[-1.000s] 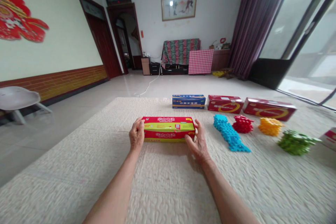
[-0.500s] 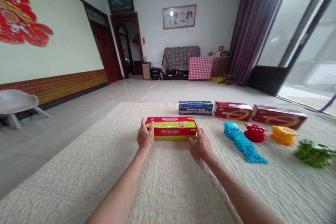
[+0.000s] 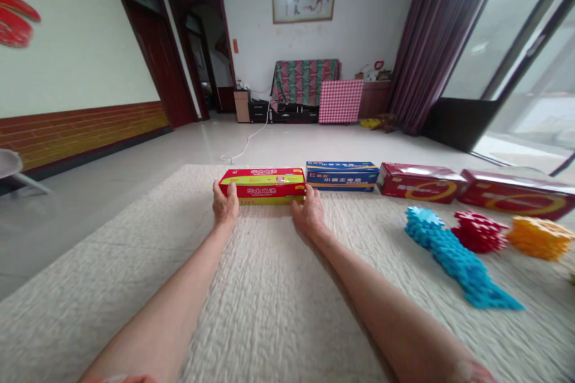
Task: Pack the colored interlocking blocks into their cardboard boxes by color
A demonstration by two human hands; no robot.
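Observation:
A red and yellow-green battery box [image 3: 265,186] lies lengthwise near the far edge of the cream woven cover [image 3: 251,293]. My left hand [image 3: 226,202] grips its left end, thumb on the near face. At the right end, my right hand [image 3: 309,208] holds the box with fingers against its side and near face. Just right of it is a blue battery box [image 3: 342,176], close to my right fingertips; whether the two boxes touch I cannot tell. Two dark red boxes, one nearer [image 3: 421,184] and one farther right [image 3: 516,192], continue the row.
In front of the boxes on the right lie a blue strip of interlocking plastic pieces [image 3: 458,258], a red cluster [image 3: 480,231] and a yellow cluster [image 3: 540,237]. A white chair [image 3: 11,164] stands on the floor at left. A white cable [image 3: 247,142] runs over the tiles beyond.
Both hands have moved the red and yellow-green box forward and left, into line with the blue box. The view has shifted, and the green cluster is now almost out of frame.

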